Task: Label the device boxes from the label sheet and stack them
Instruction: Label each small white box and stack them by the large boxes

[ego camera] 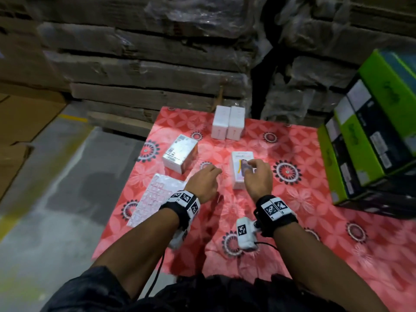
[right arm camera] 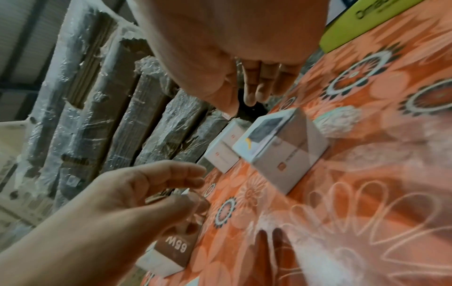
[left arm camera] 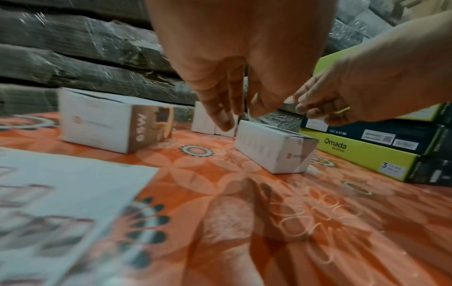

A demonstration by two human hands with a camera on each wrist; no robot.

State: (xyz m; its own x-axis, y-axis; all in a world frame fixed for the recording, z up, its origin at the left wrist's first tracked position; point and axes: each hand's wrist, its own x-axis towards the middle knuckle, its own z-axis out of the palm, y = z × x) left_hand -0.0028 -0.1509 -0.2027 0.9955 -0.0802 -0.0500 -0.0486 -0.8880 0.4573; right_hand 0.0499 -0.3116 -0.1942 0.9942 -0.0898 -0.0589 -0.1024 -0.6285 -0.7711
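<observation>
The white device box (ego camera: 241,170) lies flat on the red flowered cloth (ego camera: 292,199), under the right hand (ego camera: 258,176). Only the right wrist view shows that thumb and forefinger pinching a small label (right arm camera: 226,115) above it; from the head view the pinch is blurred. The left hand (ego camera: 203,181) hovers just beside the box, fingers loosely spread. The label sheet (ego camera: 155,199) lies to its left, a silver-topped box (ego camera: 180,153) beyond, two upright white boxes (ego camera: 228,122) farther back. Green cartons (ego camera: 369,131) stand well apart on the right.
</observation>
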